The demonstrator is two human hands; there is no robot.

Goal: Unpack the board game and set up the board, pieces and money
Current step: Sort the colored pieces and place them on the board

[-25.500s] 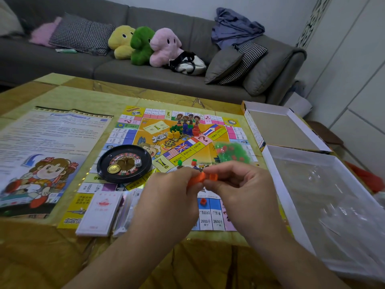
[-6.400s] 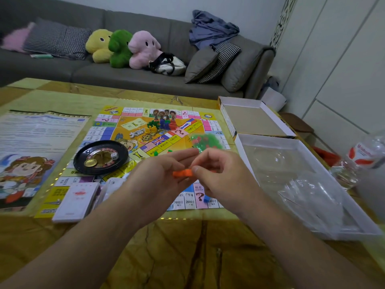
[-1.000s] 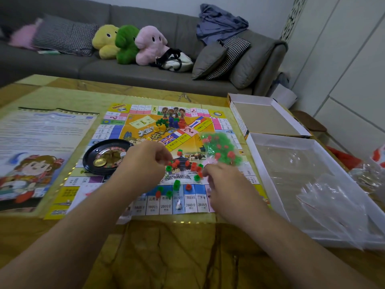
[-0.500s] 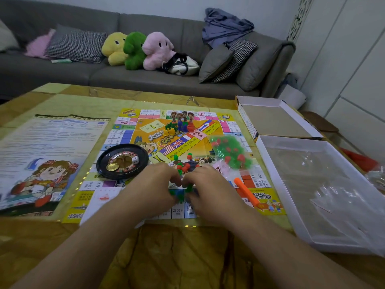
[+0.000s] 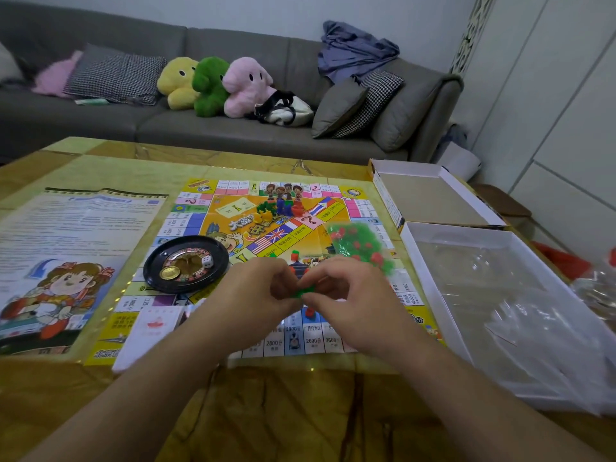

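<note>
The game board point(image 5: 233, 225) lies open on the table. Above its near edge my left hand point(image 5: 253, 295) and my right hand point(image 5: 346, 295) meet and pinch a small green plastic piece point(image 5: 305, 291) between their fingertips. A red piece point(image 5: 310, 311) lies on the board just below them, and one more shows behind the hands. A clear bag of red and green pieces point(image 5: 358, 243) lies on the board's right side. Coloured pawns point(image 5: 278, 208) stand near the board's centre. A black roulette wheel point(image 5: 185, 263) with a die sits on the left. A card stack point(image 5: 153, 328) lies by my left wrist.
A rules sheet point(image 5: 66, 248) covers the table's left part. The box lid point(image 5: 430, 195) and the white box tray point(image 5: 493, 295) with clear plastic wrap lie at the right. A grey sofa point(image 5: 100, 118) with plush toys stands behind the table.
Both hands lifted off the board with a green piece pinched between them. The orange stick that lay on the board's right side half a second ago is hidden now.
</note>
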